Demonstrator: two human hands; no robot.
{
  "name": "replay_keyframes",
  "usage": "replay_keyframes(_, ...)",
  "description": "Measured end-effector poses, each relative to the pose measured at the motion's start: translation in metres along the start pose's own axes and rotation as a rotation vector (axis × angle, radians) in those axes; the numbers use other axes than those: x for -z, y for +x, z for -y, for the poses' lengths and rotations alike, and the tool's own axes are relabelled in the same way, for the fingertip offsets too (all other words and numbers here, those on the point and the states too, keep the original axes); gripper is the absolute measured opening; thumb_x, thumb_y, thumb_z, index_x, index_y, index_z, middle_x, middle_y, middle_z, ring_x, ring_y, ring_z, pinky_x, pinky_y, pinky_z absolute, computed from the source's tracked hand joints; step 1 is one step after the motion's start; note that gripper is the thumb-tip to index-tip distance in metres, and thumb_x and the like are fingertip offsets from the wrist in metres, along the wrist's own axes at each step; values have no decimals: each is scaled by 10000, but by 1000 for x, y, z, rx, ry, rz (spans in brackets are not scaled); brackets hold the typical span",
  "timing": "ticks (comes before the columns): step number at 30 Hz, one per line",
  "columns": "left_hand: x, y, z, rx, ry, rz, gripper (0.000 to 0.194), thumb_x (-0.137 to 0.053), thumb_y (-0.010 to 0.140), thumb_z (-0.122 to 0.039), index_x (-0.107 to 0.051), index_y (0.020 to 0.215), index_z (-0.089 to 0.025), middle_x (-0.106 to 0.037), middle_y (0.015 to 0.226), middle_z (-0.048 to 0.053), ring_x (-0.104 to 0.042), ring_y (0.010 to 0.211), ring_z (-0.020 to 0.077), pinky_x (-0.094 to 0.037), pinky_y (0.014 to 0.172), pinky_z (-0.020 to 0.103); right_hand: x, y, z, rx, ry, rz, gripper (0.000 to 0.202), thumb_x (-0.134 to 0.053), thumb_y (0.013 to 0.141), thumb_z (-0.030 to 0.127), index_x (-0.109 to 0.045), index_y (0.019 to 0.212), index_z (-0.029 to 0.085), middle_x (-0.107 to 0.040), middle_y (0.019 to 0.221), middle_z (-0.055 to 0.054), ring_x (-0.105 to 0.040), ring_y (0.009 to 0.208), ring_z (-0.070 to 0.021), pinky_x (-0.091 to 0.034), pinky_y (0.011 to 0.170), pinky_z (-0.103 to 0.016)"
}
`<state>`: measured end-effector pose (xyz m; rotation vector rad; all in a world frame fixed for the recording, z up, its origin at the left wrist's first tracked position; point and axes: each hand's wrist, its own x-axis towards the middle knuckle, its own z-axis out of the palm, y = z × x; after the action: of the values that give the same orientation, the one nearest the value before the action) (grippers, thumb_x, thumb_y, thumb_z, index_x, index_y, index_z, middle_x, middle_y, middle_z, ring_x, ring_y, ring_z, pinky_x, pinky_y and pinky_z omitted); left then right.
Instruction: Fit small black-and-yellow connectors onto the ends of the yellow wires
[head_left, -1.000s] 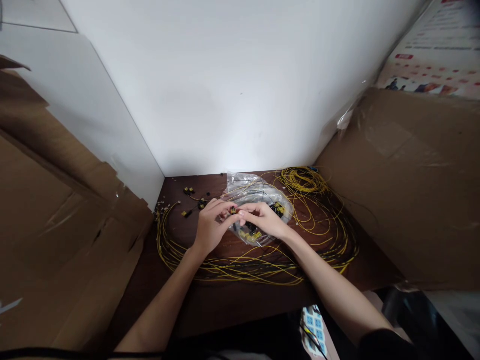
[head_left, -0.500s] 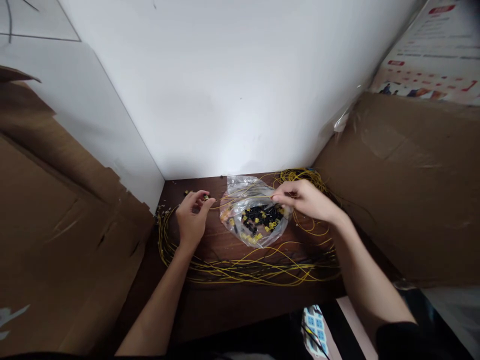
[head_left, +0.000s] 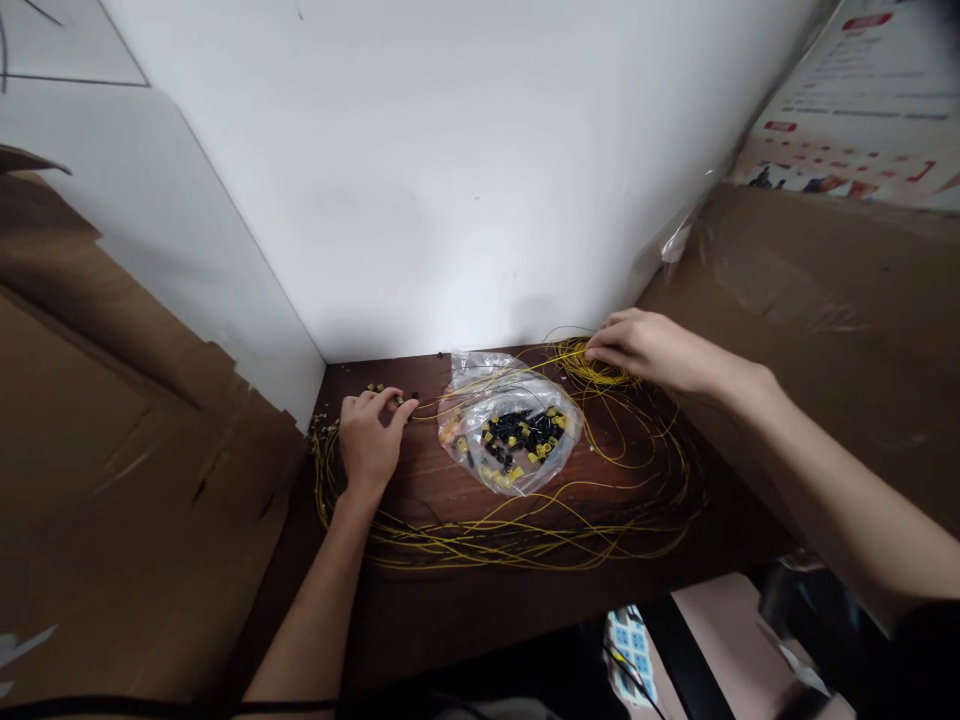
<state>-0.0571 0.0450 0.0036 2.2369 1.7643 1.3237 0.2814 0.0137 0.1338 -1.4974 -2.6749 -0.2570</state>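
My left hand (head_left: 369, 438) is closed in a pinch on a small dark connector (head_left: 400, 400); thin wires run from it to the right. Over at the back right, my right hand (head_left: 634, 348) has thumb and fingers together on a yellow wire (head_left: 551, 362), beside a coil of yellow wire (head_left: 577, 372). Between the hands lies a clear plastic bag (head_left: 480, 375), its mouth open, with many black and yellow small parts (head_left: 529, 432) in it. My fingers partly hide the connector.
A long bundle of yellow and black wires (head_left: 480, 545) curves along the front of the dark wooden table (head_left: 420, 480). Cardboard stands at left (head_left: 135, 480) and right (head_left: 810, 380), a white wall (head_left: 450, 180) behind. Several small parts (head_left: 375, 387) lie beyond my left hand.
My right hand has moved right and back, from above the bag to the wire coil, drawing along the wire. My left hand keeps its pinch and has shifted slightly left in view.
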Motion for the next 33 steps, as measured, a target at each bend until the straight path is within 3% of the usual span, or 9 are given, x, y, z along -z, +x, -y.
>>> replay_keyframes(3,-4,0,5,20,126,83,292,-589,750,-444,-705,827,-188,-590,694,51,-451,752,224,-371,684,317,-19,0,-18,6,-1,73,507,-268,924,428,-657,755,151,-602,666,-75,-526,626,-150,-358,613,-269)
replay_keyframes(7,-6,-1,9,67,234,124,328,-573,749,-479,-715,855,-203,-605,743,65,-454,783,245,-355,681,328,-23,-14,-50,-187,-1,35,547,-294,886,541,-633,694,155,-586,593,-48,-477,526,-124,-305,547,-242)
replay_keyframes(11,-6,0,15,115,292,131,356,-551,758,-494,-715,875,-200,-615,776,73,-458,810,255,-348,693,335,-8,-31,-73,-397,-15,-155,564,-325,855,582,-579,582,159,-514,483,-18,-416,454,-107,-272,520,-245)
replay_keyframes(16,-5,2,22,136,344,109,358,-537,765,-487,-709,888,-199,-611,793,80,-460,826,260,-343,702,341,9,-43,-96,-632,-332,-431,538,-323,875,497,-588,571,141,-524,526,-53,-391,504,-121,-260,543,-270)
replay_keyframes(20,-7,1,26,120,306,67,362,-543,756,-497,-710,869,-196,-607,765,86,-460,796,260,-347,679,346,14,-46,-108,-774,-503,-442,471,-368,879,407,-674,726,84,-583,603,-120,-376,548,-134,-269,576,-294)
replay_keyframes(23,-12,-1,25,66,245,76,344,-560,750,-495,-713,842,-201,-605,752,85,-456,794,259,-352,673,350,9,-43,-107,-746,-519,-315,457,-418,855,426,-692,791,66,-615,669,-175,-408,601,-154,-257,598,-325)
replay_keyframes(28,-18,-5,20,-2,225,99,326,-555,768,-470,-710,849,-195,-609,822,96,-447,839,266,-360,689,365,-16,-33,-92,-578,-414,-57,401,-475,825,411,-707,776,88,-634,720,-198,-470,738,-212,-231,631,-369)
replay_keyframes(30,-19,-6,19,-13,241,100,323,-558,772,-455,-709,869,-187,-611,873,104,-440,872,275,-366,709,377,-26,-25,-84,-506,-363,-13,329,-509,809,365,-714,802,109,-642,835,-205,-482,825,-248,-249,660,-384)
replay_keyframes(33,-19,-8,17,-22,259,123,319,-560,774,-436,-708,887,-177,-608,961,114,-431,935,292,-379,749,401,-31,-2,-65,-420,-301,-59,239,-533,791,293,-713,831,142,-613,1020,-181,-469,969,-299,-295,757,-429)
